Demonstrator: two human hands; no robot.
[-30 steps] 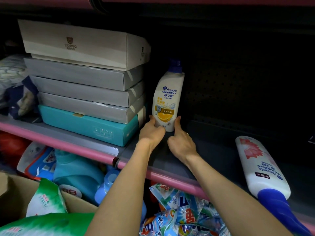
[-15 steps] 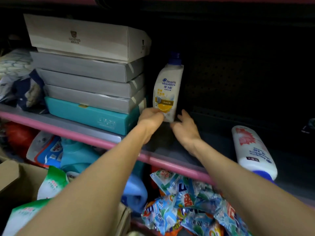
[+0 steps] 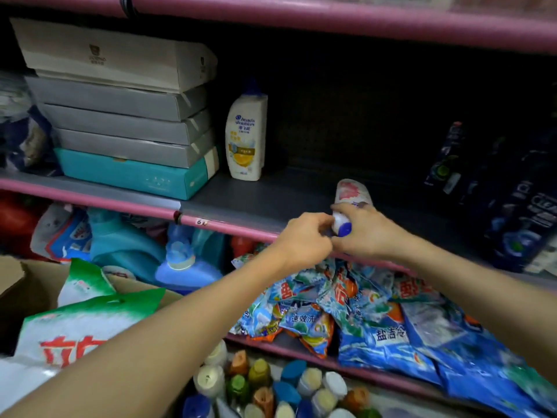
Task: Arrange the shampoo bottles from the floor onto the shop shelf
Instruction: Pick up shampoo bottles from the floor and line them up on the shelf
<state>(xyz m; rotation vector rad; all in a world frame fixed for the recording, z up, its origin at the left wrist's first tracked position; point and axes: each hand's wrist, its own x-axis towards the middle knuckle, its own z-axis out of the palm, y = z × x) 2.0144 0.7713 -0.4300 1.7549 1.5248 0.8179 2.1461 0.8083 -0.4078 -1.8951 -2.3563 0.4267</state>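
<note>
One white plastic shampoo bottle (image 3: 246, 137) is stood beyond the left hand (image 3: 304, 239); a lying white blue-capped bottle (image 3: 346, 203) is gripped by both, right hand (image 3: 366, 232) included; many floor bottles (image 3: 271, 387) remain.

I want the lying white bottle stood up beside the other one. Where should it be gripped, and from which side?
Grip the white bottle round its narrow neck just behind the blue cap, coming from the shelf's front edge: it lies flat, cap toward the person, wide base pointing back.
</note>
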